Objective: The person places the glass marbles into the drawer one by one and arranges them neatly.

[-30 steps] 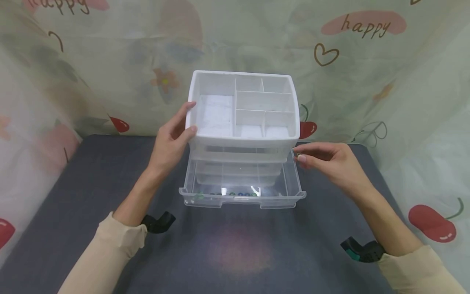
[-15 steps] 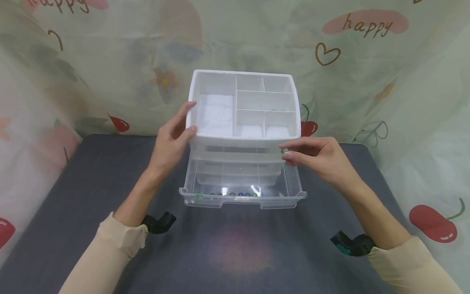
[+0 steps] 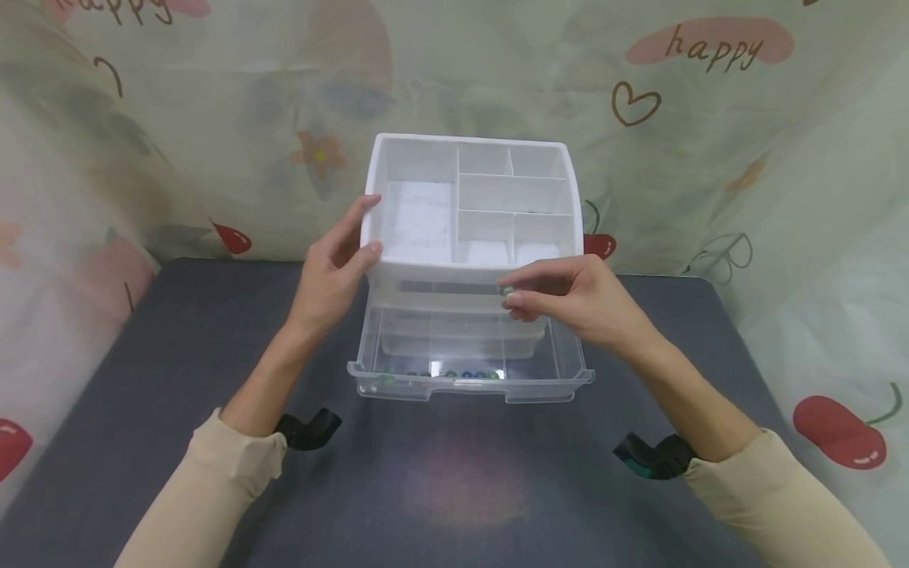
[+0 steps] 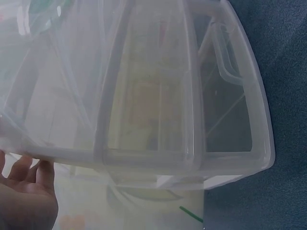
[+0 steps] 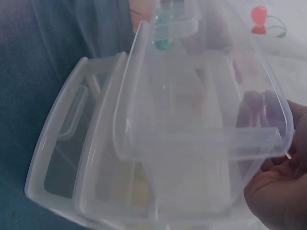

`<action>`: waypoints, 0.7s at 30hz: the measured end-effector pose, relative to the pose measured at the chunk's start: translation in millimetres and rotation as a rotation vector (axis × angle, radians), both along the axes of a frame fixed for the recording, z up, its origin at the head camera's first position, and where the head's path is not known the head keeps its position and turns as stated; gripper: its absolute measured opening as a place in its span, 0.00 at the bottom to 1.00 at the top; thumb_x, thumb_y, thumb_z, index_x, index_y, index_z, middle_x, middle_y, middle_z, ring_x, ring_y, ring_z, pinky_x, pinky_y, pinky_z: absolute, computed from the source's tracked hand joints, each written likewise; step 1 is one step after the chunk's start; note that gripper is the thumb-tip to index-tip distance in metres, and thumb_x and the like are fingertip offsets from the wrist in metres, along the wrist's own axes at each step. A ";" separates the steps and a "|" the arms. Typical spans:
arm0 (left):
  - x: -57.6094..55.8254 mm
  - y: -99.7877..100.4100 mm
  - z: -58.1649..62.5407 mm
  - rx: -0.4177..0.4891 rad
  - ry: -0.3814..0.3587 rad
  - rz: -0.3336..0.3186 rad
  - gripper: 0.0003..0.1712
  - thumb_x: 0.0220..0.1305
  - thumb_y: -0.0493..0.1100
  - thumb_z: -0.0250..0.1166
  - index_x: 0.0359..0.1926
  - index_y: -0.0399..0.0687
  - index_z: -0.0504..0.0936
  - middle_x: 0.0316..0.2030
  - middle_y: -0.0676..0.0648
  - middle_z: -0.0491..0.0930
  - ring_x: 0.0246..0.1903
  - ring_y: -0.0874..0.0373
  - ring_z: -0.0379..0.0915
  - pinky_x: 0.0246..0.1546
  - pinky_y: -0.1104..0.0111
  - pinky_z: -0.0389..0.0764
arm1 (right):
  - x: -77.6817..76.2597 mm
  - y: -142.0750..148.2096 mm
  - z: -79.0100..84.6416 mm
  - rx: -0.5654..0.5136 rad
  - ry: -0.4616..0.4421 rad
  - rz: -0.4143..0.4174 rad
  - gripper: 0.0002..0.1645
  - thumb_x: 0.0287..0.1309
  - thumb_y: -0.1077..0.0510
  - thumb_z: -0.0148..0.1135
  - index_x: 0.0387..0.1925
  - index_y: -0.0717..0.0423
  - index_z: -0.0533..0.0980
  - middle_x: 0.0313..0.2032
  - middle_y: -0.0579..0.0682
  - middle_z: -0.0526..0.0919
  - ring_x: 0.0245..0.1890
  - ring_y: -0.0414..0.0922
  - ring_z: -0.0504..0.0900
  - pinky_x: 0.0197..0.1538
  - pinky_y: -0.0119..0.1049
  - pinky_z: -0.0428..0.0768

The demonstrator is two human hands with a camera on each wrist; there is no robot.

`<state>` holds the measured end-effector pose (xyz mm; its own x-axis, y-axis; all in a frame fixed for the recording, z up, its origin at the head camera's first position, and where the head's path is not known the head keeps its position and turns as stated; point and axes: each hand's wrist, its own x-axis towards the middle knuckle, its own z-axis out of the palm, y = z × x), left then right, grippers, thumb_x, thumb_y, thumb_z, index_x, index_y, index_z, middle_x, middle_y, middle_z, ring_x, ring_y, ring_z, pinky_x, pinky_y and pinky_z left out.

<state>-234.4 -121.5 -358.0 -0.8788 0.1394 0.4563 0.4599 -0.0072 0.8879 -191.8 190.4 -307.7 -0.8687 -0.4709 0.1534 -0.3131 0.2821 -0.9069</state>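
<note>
A white drawer organizer with a divided top stands in the head view. Its clear drawer is pulled out at the front, with several green and blue marbles along the inside of its front wall. My left hand grips the organizer's left rim, thumb and fingers on the white edge. Between thumb and fingertips, my right hand pinches a pale greenish marble above the drawer's back part. The left wrist view catches the left hand at the frame's side; the right wrist view shows the right hand behind clear plastic.
A dark grey cloth-covered table lies under the organizer. Behind it hangs a printed curtain with cherries and lettering. Dark wrist mounts sit on both forearms.
With the marble in its fingertips, my right hand has moved left from beside the organizer's right edge to over the pulled-out drawer. The left hand keeps its hold.
</note>
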 end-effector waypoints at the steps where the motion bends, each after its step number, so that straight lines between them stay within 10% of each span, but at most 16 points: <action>1: 0.1 -0.1 -0.1 0.000 0.003 -0.001 0.30 0.70 0.29 0.57 0.71 0.45 0.69 0.68 0.39 0.68 0.60 0.48 0.70 0.52 0.70 0.73 | -0.3 -2.0 0.3 0.002 -0.002 0.004 0.13 0.58 0.65 0.70 0.46 0.62 0.84 0.34 0.57 0.88 0.33 0.55 0.86 0.41 0.38 0.83; 21: -0.3 -0.6 -0.7 0.017 0.011 -0.016 0.30 0.70 0.29 0.58 0.71 0.43 0.69 0.69 0.40 0.67 0.61 0.47 0.70 0.54 0.69 0.73 | -5.7 -38.7 -4.9 0.165 -0.133 0.062 0.12 0.57 0.58 0.73 0.44 0.53 0.87 0.31 0.49 0.88 0.33 0.47 0.88 0.42 0.41 0.83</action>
<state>-234.8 -122.1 -358.7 -0.8714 0.1453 0.4686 0.4696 -0.0292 0.8824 -197.5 151.7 -312.7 -0.8450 -0.5329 -0.0443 -0.2150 0.4144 -0.8843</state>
